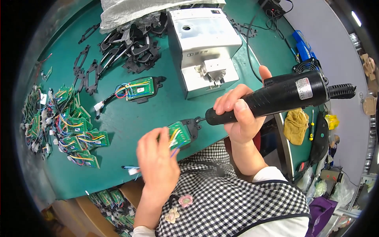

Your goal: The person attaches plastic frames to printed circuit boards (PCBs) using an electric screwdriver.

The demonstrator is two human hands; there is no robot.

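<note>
My right hand (242,114) is wrapped round a black electric screwdriver (272,94), held nearly level with its bit pointing left. The bit's tip meets the end of a black plastic bracket (193,128) near the table's front edge. On that bracket sits a green circuit board (180,134) with coloured wires. My left hand (158,158) grips the board's left side, its fingers bent and partly hiding it. A white connector (134,171) on the board's wires shows beside the left hand. Farther back lies another bracket with a wired board (141,89) on it.
A silver screw-feeding machine (205,47) stands at the back middle of the green table (118,146). Black plastic brackets (142,51) are heaped left of it. Many wired circuit boards (75,122) are piled at the left. A yellow cloth (296,126) lies at the right.
</note>
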